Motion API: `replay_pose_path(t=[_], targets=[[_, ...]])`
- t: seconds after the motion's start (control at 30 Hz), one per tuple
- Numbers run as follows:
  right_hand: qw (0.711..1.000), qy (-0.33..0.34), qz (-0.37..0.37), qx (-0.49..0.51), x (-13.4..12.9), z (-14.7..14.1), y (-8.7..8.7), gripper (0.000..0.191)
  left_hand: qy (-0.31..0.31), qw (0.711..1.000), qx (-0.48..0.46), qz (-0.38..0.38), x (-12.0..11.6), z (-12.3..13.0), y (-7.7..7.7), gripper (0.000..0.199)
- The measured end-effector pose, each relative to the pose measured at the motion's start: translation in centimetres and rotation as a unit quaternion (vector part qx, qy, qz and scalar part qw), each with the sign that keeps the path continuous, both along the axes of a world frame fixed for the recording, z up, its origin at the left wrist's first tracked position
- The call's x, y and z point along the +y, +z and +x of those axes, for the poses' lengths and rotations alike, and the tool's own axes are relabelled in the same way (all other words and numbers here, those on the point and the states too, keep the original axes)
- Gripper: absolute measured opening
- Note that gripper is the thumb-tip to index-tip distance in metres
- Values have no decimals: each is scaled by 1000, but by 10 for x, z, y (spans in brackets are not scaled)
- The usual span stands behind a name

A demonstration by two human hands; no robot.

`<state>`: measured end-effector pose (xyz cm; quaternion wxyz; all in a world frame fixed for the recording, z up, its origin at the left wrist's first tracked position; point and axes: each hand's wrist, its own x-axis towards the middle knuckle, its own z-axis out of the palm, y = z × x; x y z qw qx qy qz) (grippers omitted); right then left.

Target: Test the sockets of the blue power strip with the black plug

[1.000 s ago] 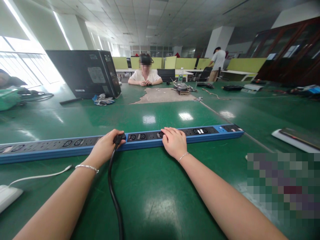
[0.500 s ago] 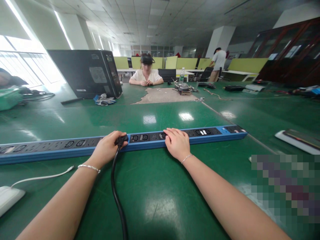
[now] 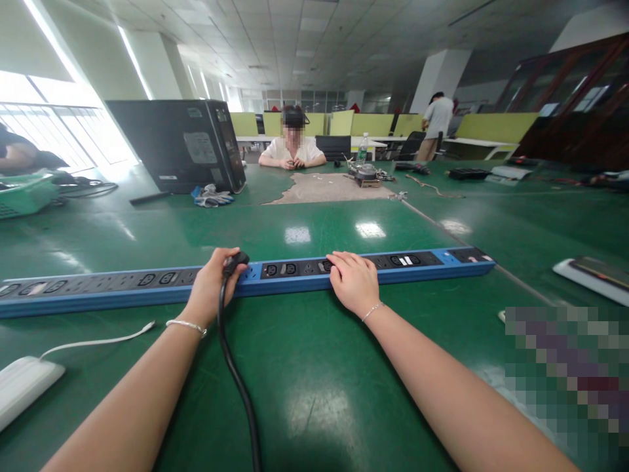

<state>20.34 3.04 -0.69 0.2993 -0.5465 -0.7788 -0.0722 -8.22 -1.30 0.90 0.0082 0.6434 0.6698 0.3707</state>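
Observation:
A long blue power strip (image 3: 289,283) with rows of black sockets lies across the green table. My left hand (image 3: 210,282) is closed around the black plug (image 3: 236,261) of a power cord, tilted just above the strip's middle. Whether the plug touches the strip I cannot tell. From it the thick black cable (image 3: 238,380) hangs down and runs off the lower edge. My right hand (image 3: 354,278) grips the strip farther right, fingers over the top and thumb at the near side, covering some sockets.
At left are a white adapter (image 3: 29,387) with its cable, a green basket (image 3: 27,195) and a black computer case (image 3: 171,147). Gloves (image 3: 212,196) lie beside the case. A person (image 3: 293,145) sits opposite. A white-edged device (image 3: 592,278) lies at right.
My left hand has lifted the plug and tipped it slightly up and left, uncovering more of the strip's blue section. My right hand stays on the strip. The view has shifted slightly.

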Motion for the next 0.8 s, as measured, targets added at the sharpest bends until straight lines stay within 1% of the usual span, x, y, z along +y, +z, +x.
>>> replay_pose_path(t=[0.07, 0.1, 0.23, 0.3, 0.33, 0.43, 0.53, 0.6, 0.7, 0.8], targets=[[1000, 1, -1, 1, 0, 0, 0, 33, 45, 998, -32, 20, 2, -2, -1, 46], [1000, 3, 0, 3, 1, 0, -1, 33, 54, 997, -44, 28, 3, -3, -2, 45], [1000, 9, 5, 10, 2, 1, -2, 33, 37, 991, -117, 62, 5, -17, -1, 45], [1000, 11, 7, 12, 2, 1, -3, 33, 53, 985, -144, 75, 2, -26, 4, 45], [1000, 11, 7, 12, 2, 1, -3, 33, 75, 983, -147, 84, 0, -30, 7, 45], [1000, 11, 7, 11, 2, 1, -3, 33, 146, 977, -127, 92, -9, -43, 15, 44], [1000, 11, 6, 8, 1, 1, -2, 33, 186, 976, -97, 56, -15, -53, 16, 41], [1000, 11, 8, 8, 1, 1, -2, 33, 186, 979, -73, 29, -17, -59, 14, 40], [1000, 13, 13, 10, 1, 1, -2, 33, 170, 985, -37, -5, -19, -68, 11, 41], [1000, 15, 14, 10, 2, 1, -3, 34, 158, 987, -22, -29, -21, -75, 11, 43]])
